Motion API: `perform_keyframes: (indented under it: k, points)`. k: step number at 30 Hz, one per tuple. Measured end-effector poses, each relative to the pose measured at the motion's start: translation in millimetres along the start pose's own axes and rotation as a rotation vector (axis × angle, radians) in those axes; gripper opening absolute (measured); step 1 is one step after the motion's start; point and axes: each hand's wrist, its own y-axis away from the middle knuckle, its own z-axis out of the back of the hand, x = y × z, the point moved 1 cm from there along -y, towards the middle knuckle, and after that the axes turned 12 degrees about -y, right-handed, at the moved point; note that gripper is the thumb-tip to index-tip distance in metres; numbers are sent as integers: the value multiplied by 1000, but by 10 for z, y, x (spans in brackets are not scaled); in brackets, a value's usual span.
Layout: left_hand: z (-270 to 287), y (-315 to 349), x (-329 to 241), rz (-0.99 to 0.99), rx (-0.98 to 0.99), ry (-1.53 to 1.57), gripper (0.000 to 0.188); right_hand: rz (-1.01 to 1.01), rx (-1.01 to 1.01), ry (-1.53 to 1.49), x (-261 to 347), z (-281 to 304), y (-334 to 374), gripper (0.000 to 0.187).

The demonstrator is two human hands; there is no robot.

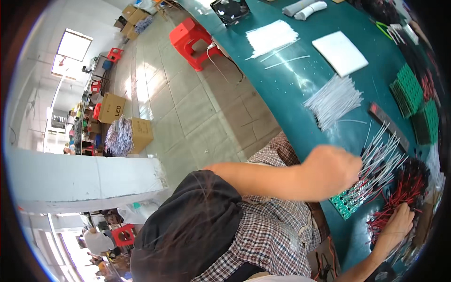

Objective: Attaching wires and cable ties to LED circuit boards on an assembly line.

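Note:
My left hand (334,170) is curled into a fist beside a green circuit board (346,207). Many thin white wires (381,157) stand up from that board, and the fist's far side lies against them. Its fingertips, and whatever they pinch, are hidden. Lower right, my right hand (398,226) reaches into a heap of red wires (403,190) with black ends. The fingers there are bent together at the edge of the heap; what is between them is too small to make out.
On the green table are a pile of white wires (334,101), a white foam slab (340,52), another bundle of white strips (272,37), stacked green circuit boards (407,91), a grey bar-shaped tool (390,126) and a black fan (230,10). A red stool (190,40) stands beside the table.

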Motion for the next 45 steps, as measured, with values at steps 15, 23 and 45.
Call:
perform_keyframes:
  k: [15, 23, 45]
  points:
    - [47, -390, 2808, 446, 40, -841, 11, -57, -116, -1019, -213, 130, 221, 25]
    - [194, -356, 2946, 601, 135, -533, 29, -421, -249, -1447, 191, -203, 692, 2]
    - [-3, -585, 1806, 536, 374, 38, 34, -671, -246, -1655, 756, -311, 732, 10]
